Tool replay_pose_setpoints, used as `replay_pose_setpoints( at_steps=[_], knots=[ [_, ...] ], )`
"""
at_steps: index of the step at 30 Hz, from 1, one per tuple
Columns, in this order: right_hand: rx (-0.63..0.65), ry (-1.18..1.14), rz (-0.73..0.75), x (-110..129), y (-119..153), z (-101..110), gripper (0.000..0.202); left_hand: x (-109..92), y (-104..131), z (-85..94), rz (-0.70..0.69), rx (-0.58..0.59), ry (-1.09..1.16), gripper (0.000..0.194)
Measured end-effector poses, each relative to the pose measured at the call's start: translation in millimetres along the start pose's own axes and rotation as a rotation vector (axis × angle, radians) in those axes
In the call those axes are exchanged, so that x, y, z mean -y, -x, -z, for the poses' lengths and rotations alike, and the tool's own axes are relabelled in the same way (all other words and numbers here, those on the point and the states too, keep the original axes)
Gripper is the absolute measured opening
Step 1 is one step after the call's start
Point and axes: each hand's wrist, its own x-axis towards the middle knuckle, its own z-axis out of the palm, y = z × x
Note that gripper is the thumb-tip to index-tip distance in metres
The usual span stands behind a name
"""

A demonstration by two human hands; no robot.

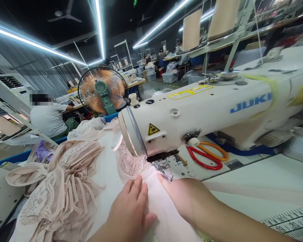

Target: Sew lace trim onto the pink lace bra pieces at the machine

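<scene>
A pale pink fabric piece (164, 205) with a lace part (133, 163) lies under the head of a white sewing machine (161, 117). My left hand (131, 205) rests on the fabric with its fingers stretched out flat, pointing to the lace. On the right side of the fabric is my right hand (187, 198), one digit reaching close to the metal presser foot (164, 173). Its other fingers are hidden, so I cannot see whether they pinch the cloth. Beige lace garment pieces (63, 188) lie heaped to the left of my left hand.
Scissors with red and orange handles (207, 156) lie behind the needle area. A printed ruler (290, 222) runs along the front right. Beyond the table stand a large fan (103, 89) and a seated person (49, 117). Thread cones (192, 30) stand above the machine.
</scene>
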Motion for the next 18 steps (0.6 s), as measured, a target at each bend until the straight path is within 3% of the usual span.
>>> replay_pose_setpoints(
  at_steps=[3,6,9,18],
  knots=[
    [0.042,0.091,0.019,-5.3,5.6,4.3,0.064,0.2,-2.9,-0.2,0.025,0.006,0.013,0.072],
    [0.174,0.183,0.095,-12.0,14.1,11.9,0.08,2.6,-7.2,-2.0,0.038,-0.022,0.009,0.073],
    [0.267,0.216,0.126,-20.2,23.0,14.1,0.081,5.5,-11.4,-2.6,0.039,-0.05,-0.002,0.073],
    [0.163,0.248,0.254,-40.4,35.6,-7.2,0.08,21.1,-24.5,2.4,0.037,-0.073,-0.06,0.071]
  ],
)
